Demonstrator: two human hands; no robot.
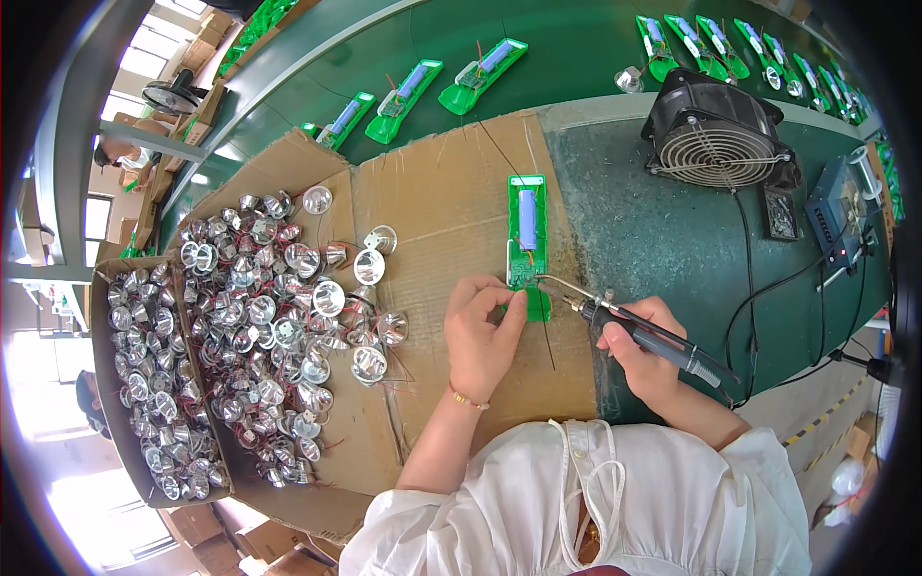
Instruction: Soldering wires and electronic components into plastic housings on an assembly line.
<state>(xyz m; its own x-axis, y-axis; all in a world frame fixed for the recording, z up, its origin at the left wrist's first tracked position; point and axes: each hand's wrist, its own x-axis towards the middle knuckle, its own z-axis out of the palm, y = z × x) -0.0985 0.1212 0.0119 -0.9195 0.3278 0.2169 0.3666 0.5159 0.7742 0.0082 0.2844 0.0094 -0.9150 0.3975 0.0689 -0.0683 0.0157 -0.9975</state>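
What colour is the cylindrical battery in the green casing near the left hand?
The cylindrical battery is light violet-blue, seen in the head view.

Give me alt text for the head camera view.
A person's right hand holds a black soldering iron at a long green plastic casing with a blue cylindrical cell, the left hand close by. At left, shiny silver cup-shaped reflectors crowd a brown cardboard box; a black fan with a metal grille stands at upper right.

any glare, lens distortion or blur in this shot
In the head view, the window at lower left blows out white; silver reflector cups show bright highlights; the grey strip behind the black fan bends, fisheye-style; the soldering iron looks fairly sharp.
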